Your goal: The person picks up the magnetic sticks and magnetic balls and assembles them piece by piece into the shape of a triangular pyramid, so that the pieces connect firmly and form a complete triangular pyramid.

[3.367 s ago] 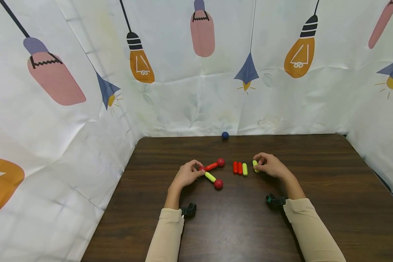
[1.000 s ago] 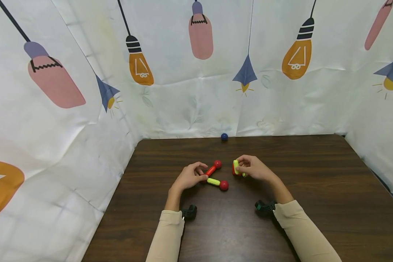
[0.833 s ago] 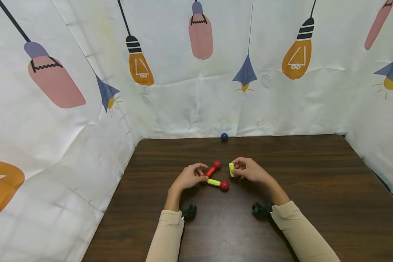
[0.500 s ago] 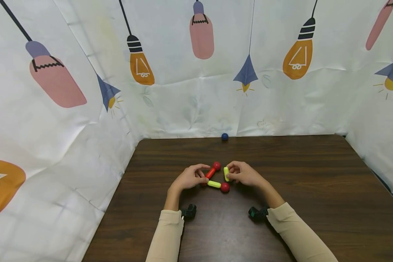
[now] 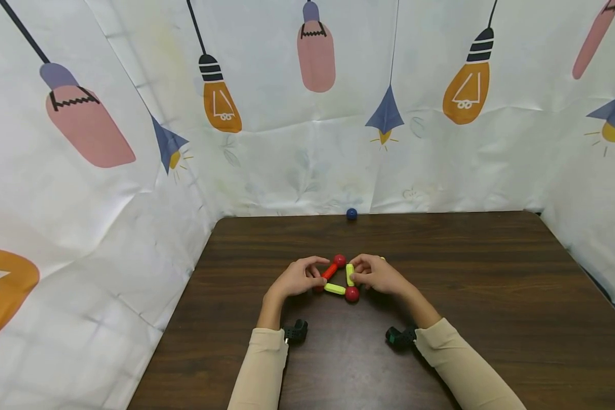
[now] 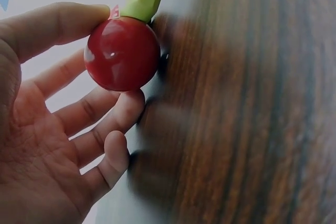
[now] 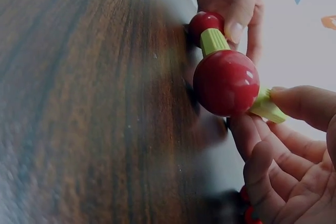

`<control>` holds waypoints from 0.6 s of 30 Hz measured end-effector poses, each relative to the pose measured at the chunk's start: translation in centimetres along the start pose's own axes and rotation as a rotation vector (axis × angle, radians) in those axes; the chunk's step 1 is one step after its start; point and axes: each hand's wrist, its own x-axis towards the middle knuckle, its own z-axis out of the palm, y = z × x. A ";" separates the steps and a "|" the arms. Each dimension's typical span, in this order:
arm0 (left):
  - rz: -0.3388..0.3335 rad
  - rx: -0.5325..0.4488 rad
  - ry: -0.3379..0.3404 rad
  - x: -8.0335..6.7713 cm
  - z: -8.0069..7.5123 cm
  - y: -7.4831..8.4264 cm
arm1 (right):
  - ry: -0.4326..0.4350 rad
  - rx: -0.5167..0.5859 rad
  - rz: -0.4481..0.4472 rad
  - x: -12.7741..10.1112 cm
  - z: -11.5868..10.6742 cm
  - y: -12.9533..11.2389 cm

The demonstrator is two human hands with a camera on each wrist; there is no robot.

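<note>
At the near middle of the dark wooden table (image 5: 492,273), the two hands are working on a small frame of rods and balls. The left hand (image 5: 294,278) is pinching the corner red ball (image 6: 122,53) between thumb and fingertips, steadying the point where the red rod (image 5: 330,270) and the lower yellow-green rod (image 5: 334,288) are meeting. The right hand (image 5: 379,275) is holding a second yellow-green rod (image 5: 349,274) between thumb and fingers, standing it between the near red ball (image 5: 352,294) and the far red ball (image 5: 340,260) so that it is closing a triangle. To seat it well, I judge the rod's ends should be lining up squarely with both balls while the left hand is keeping the corner from sliding, and the pinch should be light so the joints are not pulled apart. Well beyond, a blue ball (image 5: 352,213) is lying at the table's far edge against the printed backdrop (image 5: 307,114).
</note>
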 end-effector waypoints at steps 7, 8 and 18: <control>-0.013 0.000 0.039 0.2 0.4 0.1 | 0.018 0.036 -0.004 0.1 0.4 0.3; -0.015 0.000 0.047 0.3 0.5 0.2 | 0.023 0.042 0.001 0.1 0.4 0.3; -0.019 0.006 0.067 0.9 1.4 0.6 | 0.029 0.039 -0.002 0.2 0.6 0.2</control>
